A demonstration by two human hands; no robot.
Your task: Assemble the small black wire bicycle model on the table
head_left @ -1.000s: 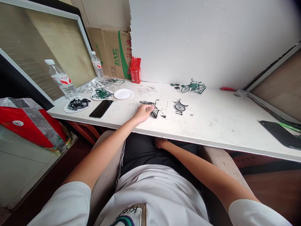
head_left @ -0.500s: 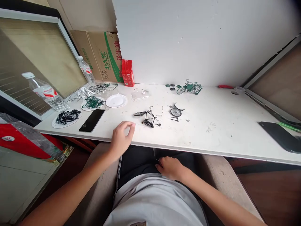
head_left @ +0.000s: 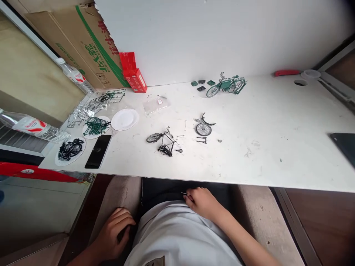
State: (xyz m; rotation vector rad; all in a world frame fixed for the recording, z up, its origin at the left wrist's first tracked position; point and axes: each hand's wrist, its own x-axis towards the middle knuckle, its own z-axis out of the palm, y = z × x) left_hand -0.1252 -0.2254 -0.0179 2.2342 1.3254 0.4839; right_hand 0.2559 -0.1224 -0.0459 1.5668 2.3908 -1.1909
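Observation:
A half-built black model bicycle [head_left: 163, 142] lies on the white table [head_left: 249, 159], with a loose wheel and fender [head_left: 203, 127] to its right and small parts around them. A finished green model bicycle [head_left: 226, 85] stands near the back wall. My left hand [head_left: 113, 232] rests below the table edge on the beige seat [head_left: 257, 218], fingers curled against my hip. My right hand [head_left: 201, 201] lies in my lap, pinching a thin metal pin [head_left: 185, 193].
At the left stand paper plates with black parts [head_left: 69, 150], green parts [head_left: 95, 126] and an empty one [head_left: 124, 119], a black phone [head_left: 97, 156], parts sprues, two water bottles, a red carton [head_left: 132, 75] and a cardboard box. A dark tablet [head_left: 345, 146] lies far right.
My left hand has left the black bicycle, drawn back off the table and dropped to the seat. My right hand has come out from under the table into my lap. The view tilted down.

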